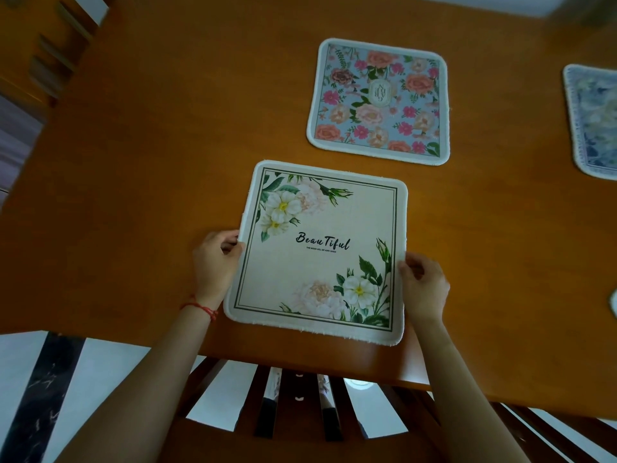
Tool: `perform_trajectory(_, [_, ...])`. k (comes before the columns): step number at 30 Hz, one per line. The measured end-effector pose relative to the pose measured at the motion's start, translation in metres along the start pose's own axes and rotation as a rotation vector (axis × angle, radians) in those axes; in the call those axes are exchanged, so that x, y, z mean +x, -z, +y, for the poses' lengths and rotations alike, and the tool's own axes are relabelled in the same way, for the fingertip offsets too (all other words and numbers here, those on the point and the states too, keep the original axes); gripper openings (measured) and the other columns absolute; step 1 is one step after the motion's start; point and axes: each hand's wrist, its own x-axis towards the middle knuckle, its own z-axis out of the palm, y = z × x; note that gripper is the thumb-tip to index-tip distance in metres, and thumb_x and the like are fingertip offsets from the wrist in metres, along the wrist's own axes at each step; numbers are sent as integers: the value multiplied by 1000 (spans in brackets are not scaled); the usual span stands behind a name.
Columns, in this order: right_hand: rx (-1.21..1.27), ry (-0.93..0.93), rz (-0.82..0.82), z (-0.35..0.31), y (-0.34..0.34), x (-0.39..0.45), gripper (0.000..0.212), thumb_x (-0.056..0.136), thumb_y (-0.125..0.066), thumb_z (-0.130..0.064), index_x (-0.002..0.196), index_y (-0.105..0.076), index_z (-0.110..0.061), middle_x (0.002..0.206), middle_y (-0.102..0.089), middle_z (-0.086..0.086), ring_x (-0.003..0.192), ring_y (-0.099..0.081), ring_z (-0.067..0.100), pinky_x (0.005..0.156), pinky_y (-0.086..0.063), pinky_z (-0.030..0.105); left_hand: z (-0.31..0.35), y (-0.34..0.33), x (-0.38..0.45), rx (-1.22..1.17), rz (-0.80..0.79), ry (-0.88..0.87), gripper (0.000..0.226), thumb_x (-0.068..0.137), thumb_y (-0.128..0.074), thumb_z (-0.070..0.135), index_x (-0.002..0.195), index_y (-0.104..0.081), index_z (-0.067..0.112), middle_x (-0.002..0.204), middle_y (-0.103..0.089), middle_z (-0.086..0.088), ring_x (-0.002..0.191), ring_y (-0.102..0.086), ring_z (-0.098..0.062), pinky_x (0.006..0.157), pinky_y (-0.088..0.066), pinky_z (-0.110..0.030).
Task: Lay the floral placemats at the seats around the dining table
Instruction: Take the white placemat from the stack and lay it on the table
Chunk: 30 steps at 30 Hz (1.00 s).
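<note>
The cream placemat (pixel 317 252) is square with rounded corners, a thin dark double border, white and pale peach flowers in two opposite corners and the word "BeauTiful" across its middle; it lies flat on the orange-brown table (pixel 150 162) near the edge closest to the person. The left hand (pixel 217 262) pinches its left edge and the right hand (pixel 424 285) pinches its right edge, fingers curled over the rim on each side. Beyond it lies a blue placemat (pixel 379 101) with pink flowers.
</note>
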Motion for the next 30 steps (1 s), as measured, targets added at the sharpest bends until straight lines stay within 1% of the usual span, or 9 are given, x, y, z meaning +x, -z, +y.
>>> perform_trajectory(2, [-31, 6, -8, -3, 2, -3, 22, 88, -58, -16, 107, -64, -7, 101, -62, 11, 83, -56, 16, 63, -33, 7, 2, 1, -3, -1, 6, -6, 24, 80, -64, 2, 104, -64, -1, 102, -64, -20, 83, -62, -25, 73, -46, -25])
perform_trajectory(4, [-83, 21, -20, -7, 4, -8, 25, 90, -55, -22, 110, -62, -7, 107, -60, 11, 86, -52, 13, 64, -34, 12, 5, 2, -8, 7, 8, -35, 23, 82, -63, 3, 105, -64, -1, 105, -62, -20, 88, -62, -30, 76, -48, -28])
perform_trajectory(7, [-153, 93, -41, -15, 7, -18, 30, 91, -52, -18, 117, -58, -3, 119, -55, 15, 103, -52, 22, 81, -37, 24, 11, 5, -19, 31, -24, -97, 26, 84, -61, 6, 109, -62, 0, 111, -61, -19, 98, -59, -31, 84, -47, -33])
perform_trajectory(10, [-204, 150, -90, -24, 11, -30, 36, 91, -53, -18, 124, -53, -3, 129, -51, 16, 120, -46, 29, 90, -36, 29, 17, 9, -30, 51, -142, -136, 34, 88, -57, 14, 120, -56, 0, 122, -57, -19, 112, -53, -31, 93, -41, -34])
perform_trajectory(13, [-231, 231, -97, -35, 14, -45, 36, 90, -54, -18, 122, -54, -2, 129, -52, 17, 118, -48, 32, 91, -41, 34, 21, 14, -39, 97, -263, -159, 45, 91, -51, 24, 130, -46, 3, 132, -50, -17, 123, -43, -30, 101, -34, -35])
perform_trajectory(16, [-255, 305, -118, -43, 16, -64, 36, 90, -55, -19, 123, -54, -4, 129, -53, 17, 118, -49, 32, 92, -45, 40, 25, 22, -51, 162, -315, -228, 53, 92, -47, 37, 133, -42, 4, 135, -48, -17, 126, -40, -30, 103, -30, -35])
perform_trajectory(19, [-262, 338, -126, -48, 18, -83, 36, 90, -56, -21, 123, -54, -5, 131, -52, 16, 121, -48, 31, 94, -43, 38, 25, 28, -62, 256, -338, -317, 73, 84, -26, 56, 134, -41, 5, 137, -47, -16, 128, -39, -30, 106, -29, -38])
perform_trajectory(24, [-294, 381, -93, -49, 23, -109, 35, 89, -56, -22, 119, -57, -4, 127, -56, 17, 118, -51, 32, 91, -43, 35, 25, 34, -79, 387, -364, -429, 76, 83, -15, 57, 136, -38, 8, 143, -41, -13, 134, -33, -29, 110, -24, -41])
perform_trajectory(30, [-301, 363, -69, -44, 41, -127, 36, 90, -57, -24, 122, -55, -8, 131, -53, 13, 120, -49, 28, 91, -44, 38, 34, 35, -98, 417, -382, -498, 79, 82, -13, 62, 137, -38, 9, 144, -40, -12, 135, -32, -28, 111, -23, -39])
